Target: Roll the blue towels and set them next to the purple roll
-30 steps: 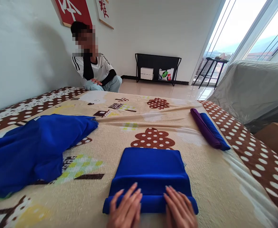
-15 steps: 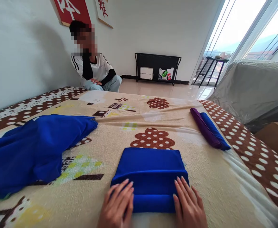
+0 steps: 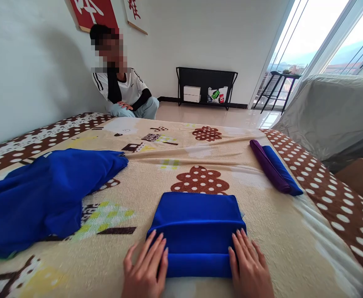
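Hands first: left hand point(image 3: 146, 269) and right hand point(image 3: 249, 269) lie flat, fingers straight and close together, pinching nothing, each pressed against one end of the blue cloth point(image 3: 197, 231). That cloth sits right in front on the blanket point(image 3: 156, 165), part-rolled, a thick fold at the near edge and a flat panel beyond. Judging by the pose, squaring the ends is the job here: even pressure from both sides, palms low, so the roll keeps straight and its edges line up. Off to the left, a loose blue heap point(image 3: 41, 194). Farther right, well apart, a purple roll point(image 3: 268, 165) touching a blue roll point(image 3: 282, 169). Beyond the bed, a person point(image 3: 122, 91) sits by the wall, with a black rack point(image 3: 206, 87) behind.
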{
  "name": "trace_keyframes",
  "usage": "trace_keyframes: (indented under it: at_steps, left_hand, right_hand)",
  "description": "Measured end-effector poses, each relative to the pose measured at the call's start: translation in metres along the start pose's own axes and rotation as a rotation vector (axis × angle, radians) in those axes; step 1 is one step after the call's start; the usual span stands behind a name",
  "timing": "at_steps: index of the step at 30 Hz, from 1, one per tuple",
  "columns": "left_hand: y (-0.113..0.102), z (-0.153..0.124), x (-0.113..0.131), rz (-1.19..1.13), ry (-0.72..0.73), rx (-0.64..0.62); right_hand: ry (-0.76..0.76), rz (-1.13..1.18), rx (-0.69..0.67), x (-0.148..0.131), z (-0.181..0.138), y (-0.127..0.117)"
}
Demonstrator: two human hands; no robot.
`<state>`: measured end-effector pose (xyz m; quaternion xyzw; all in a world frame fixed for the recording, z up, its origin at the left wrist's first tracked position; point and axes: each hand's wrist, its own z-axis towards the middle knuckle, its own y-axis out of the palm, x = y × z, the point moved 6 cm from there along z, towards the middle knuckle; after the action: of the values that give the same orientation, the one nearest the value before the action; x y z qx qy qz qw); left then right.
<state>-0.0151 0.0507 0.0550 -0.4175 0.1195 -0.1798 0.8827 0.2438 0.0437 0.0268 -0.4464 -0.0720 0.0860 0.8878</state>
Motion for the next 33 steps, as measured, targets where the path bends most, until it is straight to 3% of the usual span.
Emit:
trace_keyframes:
  at_steps: [3, 5, 7, 9, 11, 13, 16, 19, 21, 24, 27, 30, 33]
  left_hand:
    - [0.011, 0.024, 0.046, -0.098, 0.168, -0.067]
    - [0.022, 0.032, 0.059, -0.138, 0.198, -0.131]
    - [0.029, 0.029, 0.043, -0.110, 0.101, -0.159]
    - [0.029, 0.015, 0.011, -0.051, -0.040, -0.144]
    - [0.023, 0.001, -0.017, 0.005, -0.133, -0.110]
    - [0.015, -0.005, -0.026, 0.048, -0.155, -0.072]
    - [0.012, 0.011, 0.006, 0.029, -0.007, -0.069]
    - [0.025, 0.036, 0.053, -0.071, 0.210, -0.181]
    - [0.037, 0.045, 0.059, -0.091, 0.187, -0.260]
    - [0.049, 0.042, 0.025, -0.057, -0.039, -0.319]
    - [0.046, 0.023, -0.022, -0.016, -0.196, -0.276]
    - [0.023, 0.005, -0.048, -0.001, -0.220, -0.132]
    - [-0.008, -0.008, -0.046, -0.049, -0.102, -0.010]
  right_hand:
    - [-0.133, 0.152, -0.006, -0.043, 0.015, 0.000]
    - [-0.151, 0.209, -0.041, -0.054, 0.021, 0.005]
    - [-0.058, 0.171, -0.094, -0.039, 0.021, 0.012]
    - [0.049, 0.081, -0.130, -0.009, 0.013, 0.017]
    - [0.093, 0.003, -0.125, 0.017, 0.004, 0.015]
    - [0.093, -0.026, -0.086, 0.025, 0.002, 0.010]
    - [0.009, 0.056, -0.047, -0.004, 0.011, 0.003]
    - [-0.133, 0.225, -0.082, -0.049, 0.027, 0.006]
    - [-0.108, 0.252, -0.136, -0.057, 0.034, 0.015]
    - [0.056, 0.142, -0.211, -0.026, 0.032, 0.028]
    - [0.147, 0.035, -0.213, 0.019, 0.018, 0.030]
    - [0.101, 0.030, -0.145, 0.048, 0.003, 0.014]
    - [-0.052, 0.109, -0.074, 0.053, -0.011, -0.011]
